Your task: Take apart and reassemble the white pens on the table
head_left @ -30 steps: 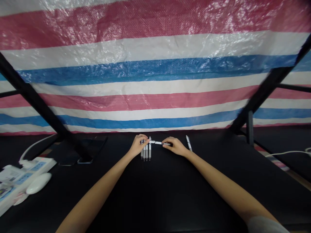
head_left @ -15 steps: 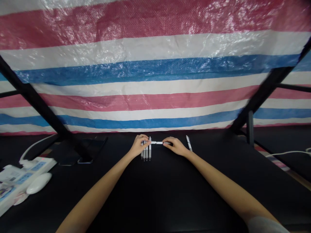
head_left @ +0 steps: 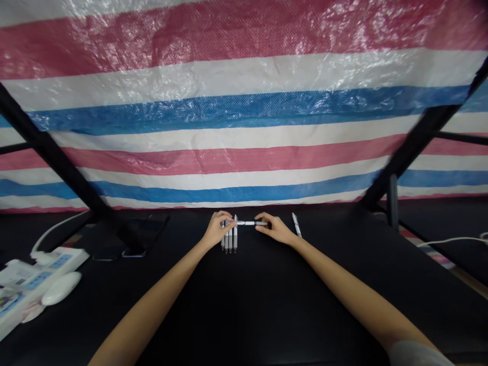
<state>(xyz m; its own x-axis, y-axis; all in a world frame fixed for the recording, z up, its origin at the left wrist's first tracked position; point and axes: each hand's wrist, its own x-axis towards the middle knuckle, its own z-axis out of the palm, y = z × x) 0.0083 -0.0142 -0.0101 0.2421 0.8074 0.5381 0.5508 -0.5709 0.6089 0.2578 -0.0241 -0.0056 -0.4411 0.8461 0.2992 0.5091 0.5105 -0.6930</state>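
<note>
My left hand is closed on one end of a white and grey pen, pinching it between thumb and fingers. The pen lies crosswise, its grey end pointing right. Around that grey end my right hand has its thumb and fingers apart, not gripping it. Below and beside my left hand several similar pens lie side by side on the black table, grey ends toward me; the hand hides part of them. One more pen rests by itself to the right of my right hand.
A white power strip with plugs and a white rounded object lie at the left. Dark flat devices sit near the left black post. Another post slants at the right. A striped plastic sheet hangs behind.
The fingers of my right hand have parted from the pen's grey end, which shows more now. My left hand keeps its pinch, and the other pens have not moved.
</note>
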